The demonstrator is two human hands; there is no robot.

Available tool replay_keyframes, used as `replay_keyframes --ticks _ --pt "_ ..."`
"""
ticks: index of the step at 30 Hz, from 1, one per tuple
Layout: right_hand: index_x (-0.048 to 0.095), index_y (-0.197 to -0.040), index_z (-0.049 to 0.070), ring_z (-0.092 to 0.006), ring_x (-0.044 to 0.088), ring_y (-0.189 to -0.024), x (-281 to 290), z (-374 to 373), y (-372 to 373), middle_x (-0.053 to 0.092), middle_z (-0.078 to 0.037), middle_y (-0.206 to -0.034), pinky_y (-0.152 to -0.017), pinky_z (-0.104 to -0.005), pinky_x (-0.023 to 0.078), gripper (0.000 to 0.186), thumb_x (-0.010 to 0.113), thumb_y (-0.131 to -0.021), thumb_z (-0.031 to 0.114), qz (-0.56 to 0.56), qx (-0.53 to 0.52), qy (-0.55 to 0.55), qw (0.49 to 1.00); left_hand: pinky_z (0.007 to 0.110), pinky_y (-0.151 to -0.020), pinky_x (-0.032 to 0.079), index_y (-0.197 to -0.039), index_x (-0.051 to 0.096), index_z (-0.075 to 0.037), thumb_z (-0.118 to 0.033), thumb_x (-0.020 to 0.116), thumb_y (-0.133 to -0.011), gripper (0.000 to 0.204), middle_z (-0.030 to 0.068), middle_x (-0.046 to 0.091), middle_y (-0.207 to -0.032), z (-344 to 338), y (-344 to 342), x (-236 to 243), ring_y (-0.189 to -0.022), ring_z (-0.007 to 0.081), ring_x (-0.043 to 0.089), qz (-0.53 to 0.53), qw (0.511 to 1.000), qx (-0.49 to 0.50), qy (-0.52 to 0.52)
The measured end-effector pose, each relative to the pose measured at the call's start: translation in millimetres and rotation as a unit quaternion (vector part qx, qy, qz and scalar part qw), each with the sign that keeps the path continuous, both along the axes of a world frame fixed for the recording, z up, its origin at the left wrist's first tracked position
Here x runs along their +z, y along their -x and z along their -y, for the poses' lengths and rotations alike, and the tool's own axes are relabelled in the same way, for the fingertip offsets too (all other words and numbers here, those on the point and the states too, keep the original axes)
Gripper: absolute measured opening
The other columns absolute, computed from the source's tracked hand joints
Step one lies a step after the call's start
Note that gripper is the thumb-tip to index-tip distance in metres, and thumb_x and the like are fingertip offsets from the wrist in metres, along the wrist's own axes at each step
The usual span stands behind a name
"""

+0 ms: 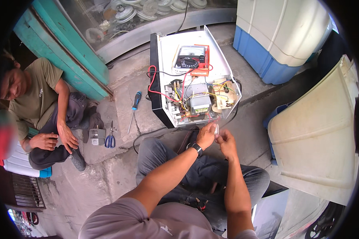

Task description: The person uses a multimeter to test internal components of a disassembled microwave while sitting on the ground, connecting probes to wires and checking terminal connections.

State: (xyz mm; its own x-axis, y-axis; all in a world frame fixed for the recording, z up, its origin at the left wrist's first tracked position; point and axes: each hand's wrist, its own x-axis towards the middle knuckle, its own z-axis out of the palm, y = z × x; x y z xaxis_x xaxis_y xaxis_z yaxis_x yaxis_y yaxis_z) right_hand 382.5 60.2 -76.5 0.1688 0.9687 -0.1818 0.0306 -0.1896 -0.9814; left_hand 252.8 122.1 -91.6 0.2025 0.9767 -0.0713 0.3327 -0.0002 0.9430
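Note:
Both my hands meet just in front of an opened microwave oven (162,99). My left hand (205,136), with a watch at the wrist, pinches a small white piece (216,130), too small to name. My right hand (227,143) has its fingers closed at the lower end of the same piece. Inside the oven's bared compartment sit a grey transformer (200,104), several coloured wires and a tan board (224,95). An analog multimeter (190,57) rests on its box atop the white casing, its red and black leads trailing toward the wiring.
On the ground to the left lie a screwdriver (135,105), blue-handled scissors (110,137) and a grey transformer-like block (97,136). Another person (40,95) sits at the far left. A large white-and-blue container (273,36) and a cream one (315,131) stand on the right.

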Motion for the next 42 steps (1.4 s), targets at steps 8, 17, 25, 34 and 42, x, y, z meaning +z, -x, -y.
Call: replay_keyframes --ticks 8,17,25,34,42 --pt "0.063 -0.117 0.000 -0.0146 0.065 -0.095 3 5 6 0.070 -0.008 -0.104 -0.087 -0.0294 0.054 0.022 0.069 -0.096 0.006 -0.003 -0.022 -0.042 0.999 0.036 -0.088 0.053 -0.125 0.066 0.000 -0.043 0.050 -0.107 0.049 0.0156 0.074 -0.109 6 7 6 -0.101 0.0217 0.070 0.031 0.999 -0.020 0.027" --pt "0.063 -0.119 -0.001 -0.0176 0.067 -0.095 -23 3 4 0.071 -0.009 -0.104 -0.088 -0.0314 0.054 0.024 0.065 -0.095 0.000 -0.034 -0.021 -0.017 0.999 0.031 -0.085 0.056 -0.120 0.066 0.003 -0.027 0.055 -0.107 0.035 0.0111 0.072 -0.107 7 13 -9 -0.094 0.0156 0.067 0.176 0.968 -0.065 0.167" --pt "0.068 -0.117 0.002 -0.0250 0.071 -0.101 -28 18 -6 0.074 -0.014 -0.111 -0.088 -0.0379 0.055 0.029 0.070 -0.091 0.015 0.109 -0.049 0.117 0.986 0.042 -0.108 0.050 -0.136 0.055 0.002 -0.019 0.059 -0.105 0.037 0.0239 0.061 -0.135 39 40 -26 -0.125 0.0332 0.061 0.244 0.916 -0.056 0.312" --pt "0.071 -0.113 0.002 -0.0383 0.068 -0.110 -73 12 -34 0.073 -0.023 -0.110 -0.096 -0.0423 0.054 0.030 0.066 -0.086 0.013 0.307 -0.053 0.123 0.942 0.033 -0.096 0.056 -0.123 0.064 -0.004 -0.007 0.067 -0.098 0.025 0.0137 0.071 -0.118 24 51 -54 -0.106 0.0231 0.069 0.318 0.883 0.059 0.339" --pt "0.073 -0.110 0.005 -0.0347 0.072 -0.103 -57 -3 -24 0.075 -0.018 -0.109 -0.092 -0.0430 0.054 0.027 0.069 -0.091 0.024 0.185 0.051 0.092 0.977 0.028 -0.081 0.057 -0.120 0.067 -0.005 -0.013 0.066 -0.101 0.021 0.0085 0.074 -0.105 48 58 -25 -0.093 0.0168 0.070 0.180 0.945 0.030 0.271"
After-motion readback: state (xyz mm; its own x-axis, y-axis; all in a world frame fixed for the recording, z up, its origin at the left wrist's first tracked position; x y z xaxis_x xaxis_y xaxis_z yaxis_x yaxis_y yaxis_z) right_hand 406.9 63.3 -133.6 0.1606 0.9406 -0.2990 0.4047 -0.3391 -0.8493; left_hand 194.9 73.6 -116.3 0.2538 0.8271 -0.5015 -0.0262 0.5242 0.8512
